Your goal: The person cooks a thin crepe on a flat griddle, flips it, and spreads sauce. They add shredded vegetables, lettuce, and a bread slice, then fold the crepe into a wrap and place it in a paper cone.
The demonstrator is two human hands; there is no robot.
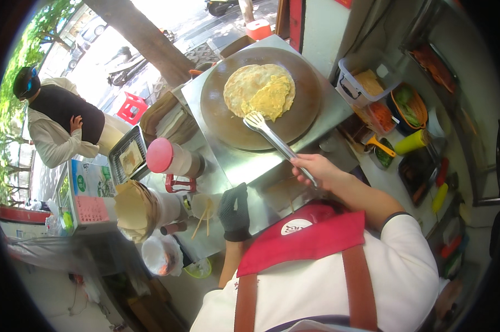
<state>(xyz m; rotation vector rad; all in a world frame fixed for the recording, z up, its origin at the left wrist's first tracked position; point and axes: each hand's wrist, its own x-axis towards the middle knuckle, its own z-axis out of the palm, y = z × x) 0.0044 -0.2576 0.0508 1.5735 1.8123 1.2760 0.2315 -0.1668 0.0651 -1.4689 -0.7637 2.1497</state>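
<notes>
My right hand [316, 170] is bare and wrapped round the handle end of metal tongs [277, 143]. The scalloped tips of the tongs touch the lower edge of a round flatbread [241, 83], which has a yellow layer of egg [275, 97] over its lower right part. The flatbread lies on a round brown griddle [214, 119] set in a steel top. My left hand [234, 213], in a dark grey glove, is low over the counter at the apron's left. Its fingers look loosely extended, with nothing visible in them.
Left are a pink-lidded container [160, 156], a stack of brown paper bags [134, 210], a cup with wooden sticks [204, 207] and a wire-rack tray [125, 149]. Ingredient tubs, including a clear bin [369, 80], stand right. A person [67, 119] stands beyond the stall's left side.
</notes>
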